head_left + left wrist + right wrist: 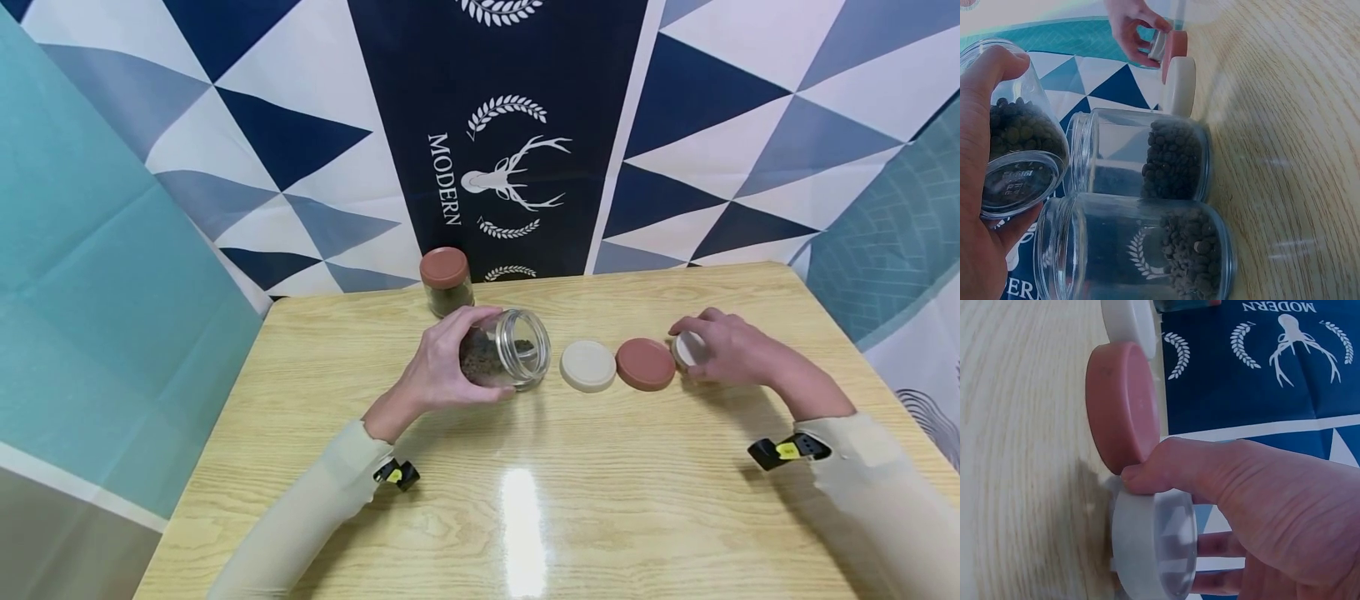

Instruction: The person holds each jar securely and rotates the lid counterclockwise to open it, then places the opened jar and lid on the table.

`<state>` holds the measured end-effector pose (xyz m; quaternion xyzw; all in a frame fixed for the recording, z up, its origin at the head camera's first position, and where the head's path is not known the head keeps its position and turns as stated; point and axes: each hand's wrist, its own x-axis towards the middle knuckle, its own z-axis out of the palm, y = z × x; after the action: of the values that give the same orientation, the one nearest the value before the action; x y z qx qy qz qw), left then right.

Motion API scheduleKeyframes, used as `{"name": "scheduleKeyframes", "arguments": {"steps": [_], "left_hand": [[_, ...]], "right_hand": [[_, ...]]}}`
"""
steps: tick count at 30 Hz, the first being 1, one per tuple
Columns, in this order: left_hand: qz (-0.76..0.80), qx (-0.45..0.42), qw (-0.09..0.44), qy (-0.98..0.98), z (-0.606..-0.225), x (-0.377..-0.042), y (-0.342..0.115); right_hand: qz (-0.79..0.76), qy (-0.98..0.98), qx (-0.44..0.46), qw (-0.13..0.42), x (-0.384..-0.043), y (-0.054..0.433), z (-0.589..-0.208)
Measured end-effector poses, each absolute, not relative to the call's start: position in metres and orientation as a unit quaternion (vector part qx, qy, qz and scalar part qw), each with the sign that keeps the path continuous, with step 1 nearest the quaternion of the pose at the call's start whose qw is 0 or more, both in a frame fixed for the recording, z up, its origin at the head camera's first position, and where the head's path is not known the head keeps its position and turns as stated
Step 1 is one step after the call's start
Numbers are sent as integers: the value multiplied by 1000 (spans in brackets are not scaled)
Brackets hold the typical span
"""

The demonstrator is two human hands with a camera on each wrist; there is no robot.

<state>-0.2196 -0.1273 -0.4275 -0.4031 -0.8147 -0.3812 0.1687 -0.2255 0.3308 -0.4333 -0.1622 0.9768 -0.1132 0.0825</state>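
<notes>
My left hand (448, 360) grips a clear glass jar (482, 353) part filled with dark, pellet-like beans, tilted with its open mouth to the right. In the left wrist view two more open glass jars (1116, 153) of dark beans stand side by side on the table below it; the held jar mostly hides them in the head view. At the right end of a row of lids, my right hand (733, 350) pinches a white lid (1138, 544) between thumb and fingers. Beside that lid lies a red lid (646, 364), then another white lid (588, 366).
A jar with a red lid (444, 268) stands at the back of the wooden table (615, 500), just behind my left hand. Patterned cloth (300, 150) hangs along the table's rear edge, and a teal cloth (82, 275) hangs at the left.
</notes>
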Motion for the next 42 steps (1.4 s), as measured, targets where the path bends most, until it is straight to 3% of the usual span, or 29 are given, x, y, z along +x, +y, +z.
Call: {"name": "scheduleKeyframes", "arguments": {"steps": [19,42], "left_hand": [[-383,-409,173,-810,-428,-220,-127],[-417,-389,185,-801,-418,-223,-139]], "right_hand": [[-114,975,-163,94,-223,334,-439],[-122,980,-149,56,-223,334,-436]]}}
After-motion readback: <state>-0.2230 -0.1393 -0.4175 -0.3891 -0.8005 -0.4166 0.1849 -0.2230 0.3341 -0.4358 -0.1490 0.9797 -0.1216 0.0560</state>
